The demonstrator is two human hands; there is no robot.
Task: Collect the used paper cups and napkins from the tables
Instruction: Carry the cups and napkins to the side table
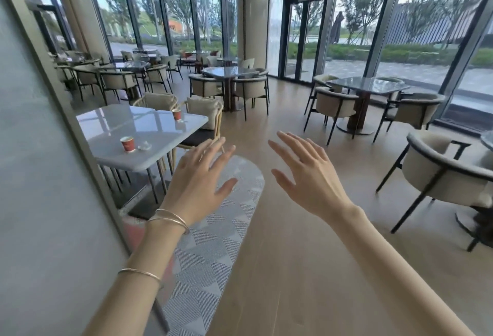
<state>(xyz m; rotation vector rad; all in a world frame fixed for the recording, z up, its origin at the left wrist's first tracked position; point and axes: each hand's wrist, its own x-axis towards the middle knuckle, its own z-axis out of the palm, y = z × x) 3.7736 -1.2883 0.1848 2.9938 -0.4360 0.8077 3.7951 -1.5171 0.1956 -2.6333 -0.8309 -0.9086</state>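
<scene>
Paper cup and napkin sit on the bench ahead-left of my left hand, the nearer of my hands; it and my right hand are spread wide, empty.

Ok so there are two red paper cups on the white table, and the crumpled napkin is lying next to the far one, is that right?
Not quite. In the head view the crumpled napkin lies beside the near cup, not the far cup. Both cups do stand on the white table.
</scene>
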